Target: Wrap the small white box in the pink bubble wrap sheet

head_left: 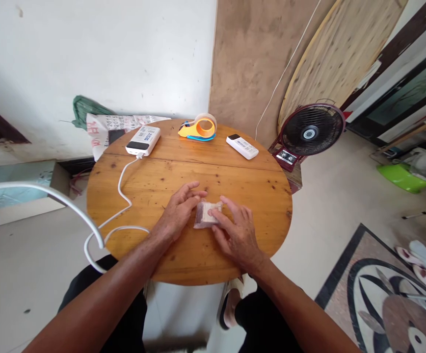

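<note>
A small packet in clear, crinkled plastic lies on the round wooden table, between my two hands. Its top looks white with a small reddish mark, and its left side looks dark. My left hand rests at the packet's upper left, fingers stretched out and the thumb tip by its corner. My right hand is closed loosely about the right part of the packet. The index finger lies on the top, another finger reaches the far right corner, and the thumb is at the near edge.
Toward the back are a white power bank with a white cable, an orange and blue tape dispenser, and a second white power bank. A dark red fan stands right of the table. The cable loops over the left edge.
</note>
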Demonstrator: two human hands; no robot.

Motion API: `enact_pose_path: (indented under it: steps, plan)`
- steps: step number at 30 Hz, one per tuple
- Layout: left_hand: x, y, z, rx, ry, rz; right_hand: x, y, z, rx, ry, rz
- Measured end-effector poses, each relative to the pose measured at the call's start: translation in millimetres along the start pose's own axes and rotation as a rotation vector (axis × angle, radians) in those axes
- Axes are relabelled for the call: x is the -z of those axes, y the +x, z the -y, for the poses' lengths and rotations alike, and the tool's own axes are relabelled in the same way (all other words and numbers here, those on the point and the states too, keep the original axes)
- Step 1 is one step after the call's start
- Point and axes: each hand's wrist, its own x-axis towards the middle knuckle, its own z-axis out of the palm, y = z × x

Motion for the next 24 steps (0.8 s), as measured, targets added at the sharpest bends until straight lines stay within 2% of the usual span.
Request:
enact_pose_path:
  steps: [4, 10, 24]
  plan:
    - [-2.5, -3.2, -4.0, 0.001, 0.03, 0.026, -3.0, 0.9, -0.3, -0.002, -0.038, 0.01]
    - [-3.3, -4.7, -4.7, -0.007, 0.041, 0.025, 1.5, 0.4, -2.3, -0.074, 0.124, -0.086]
    - [-3.2, -5.0, -4.3, -0.004, 0.02, 0.034, 0.7, 1.3, -0.1, -0.015, 0.035, -0.013]
